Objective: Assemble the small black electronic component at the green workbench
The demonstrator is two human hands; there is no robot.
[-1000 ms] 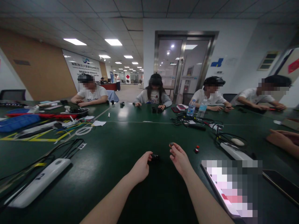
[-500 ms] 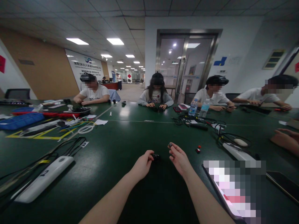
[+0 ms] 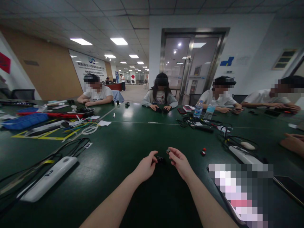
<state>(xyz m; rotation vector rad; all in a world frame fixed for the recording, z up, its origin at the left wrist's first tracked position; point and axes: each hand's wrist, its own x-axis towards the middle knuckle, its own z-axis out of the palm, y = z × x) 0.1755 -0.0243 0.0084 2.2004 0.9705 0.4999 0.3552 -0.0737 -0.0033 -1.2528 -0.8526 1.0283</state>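
Note:
Near the middle of the dark green table, a small black object lies between my hands. My left hand is at its left side, with thumb and fingers closed on its left end. My right hand pinches a small grey piece between thumb and fingertips, just above and to the right of the black object. A small red and black item sits on the table to the right of my right hand.
White power strips lie at left and right, with cables. A tablet is at the right front. Farther off are a blue tray, bottles and several seated people; another person's hand is at the right edge.
My right hand has moved a little left with the grey piece, closer to the black object. My left hand has barely moved. The whole view has shifted slightly.

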